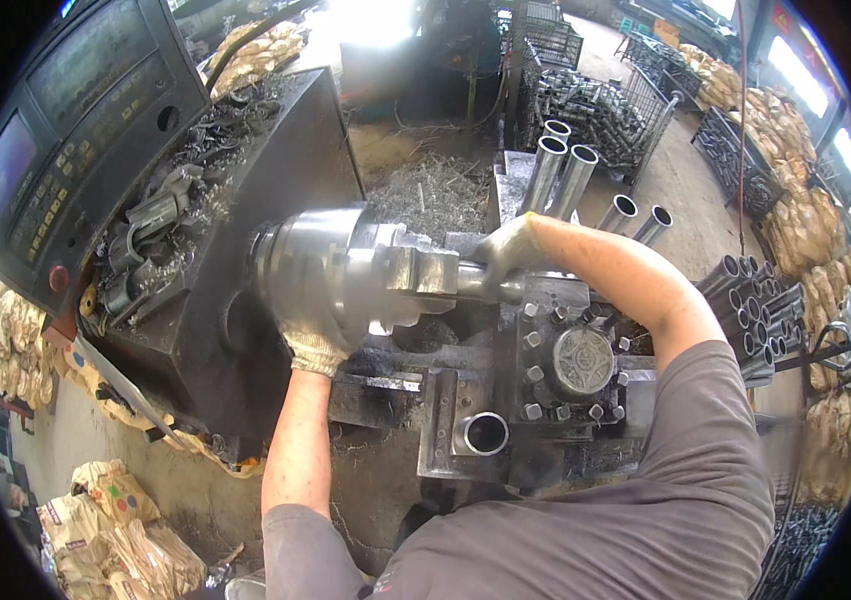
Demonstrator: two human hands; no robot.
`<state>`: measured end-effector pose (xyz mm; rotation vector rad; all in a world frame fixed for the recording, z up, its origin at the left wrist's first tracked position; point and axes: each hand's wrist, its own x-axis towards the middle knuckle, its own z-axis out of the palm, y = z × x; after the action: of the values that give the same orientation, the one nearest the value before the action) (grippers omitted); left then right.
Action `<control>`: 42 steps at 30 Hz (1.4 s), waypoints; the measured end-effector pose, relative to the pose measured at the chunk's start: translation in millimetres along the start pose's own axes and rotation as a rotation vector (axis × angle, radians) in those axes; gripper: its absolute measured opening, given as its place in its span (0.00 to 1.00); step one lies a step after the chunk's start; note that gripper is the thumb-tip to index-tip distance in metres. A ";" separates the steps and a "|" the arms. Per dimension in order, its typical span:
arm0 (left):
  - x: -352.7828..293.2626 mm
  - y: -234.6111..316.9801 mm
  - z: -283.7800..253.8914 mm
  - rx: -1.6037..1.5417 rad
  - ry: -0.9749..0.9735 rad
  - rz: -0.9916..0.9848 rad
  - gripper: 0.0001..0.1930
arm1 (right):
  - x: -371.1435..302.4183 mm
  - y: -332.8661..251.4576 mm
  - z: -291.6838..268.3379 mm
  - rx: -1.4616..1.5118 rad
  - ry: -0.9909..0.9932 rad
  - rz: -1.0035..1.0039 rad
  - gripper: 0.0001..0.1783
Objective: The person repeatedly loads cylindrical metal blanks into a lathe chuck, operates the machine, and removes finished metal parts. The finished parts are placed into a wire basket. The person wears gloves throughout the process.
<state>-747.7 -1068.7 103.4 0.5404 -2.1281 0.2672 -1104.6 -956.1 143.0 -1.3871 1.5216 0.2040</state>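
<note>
A large steel lathe chuck (311, 265) with stepped jaws (424, 270) sits at the centre left. From the jaws a shiny metal tube (473, 282) points right. My right hand (509, 246), in a pale work glove, reaches over the tube from the far side and closes around it just right of the jaws. Against the near underside of the chuck lies my left hand (316, 345), gloved too; its fingers blur into the chuck's surface and cannot be made out. To the right of the tube stands a square tool post (584, 362) ringed with bolts.
One short tube (486, 433) stands upright on the carriage near me. Several tubes (574, 180) stand behind the tool post, and more are stacked (756, 310) at the right. Metal shavings (431, 195) heap beyond the chuck. A control panel (71, 150) rises at the left.
</note>
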 end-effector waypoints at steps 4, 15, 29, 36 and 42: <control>-0.4 -0.8 -1.5 -0.005 -0.016 -0.014 0.42 | -25.2 -3.3 36.4 -0.322 0.376 -0.021 0.28; -1.1 24.8 -69.4 -0.466 -0.187 -0.104 0.40 | -207.3 -144.0 153.4 -0.426 1.175 0.293 0.29; -176.4 178.9 -120.3 -1.696 -0.417 -1.816 0.23 | -62.6 -141.8 403.2 1.011 0.406 -0.054 0.31; -215.8 148.7 -125.4 -2.034 -0.256 -2.019 0.29 | -71.9 -107.9 401.2 0.668 0.501 -0.063 0.36; -135.8 170.5 -119.8 -1.134 -0.638 -0.836 0.42 | -107.4 -37.1 403.6 0.485 1.177 -0.067 0.13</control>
<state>-673.3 -834.8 62.8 0.7796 -1.9781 -1.6419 -873.1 -618.2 53.7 -1.1595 2.2120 -1.1417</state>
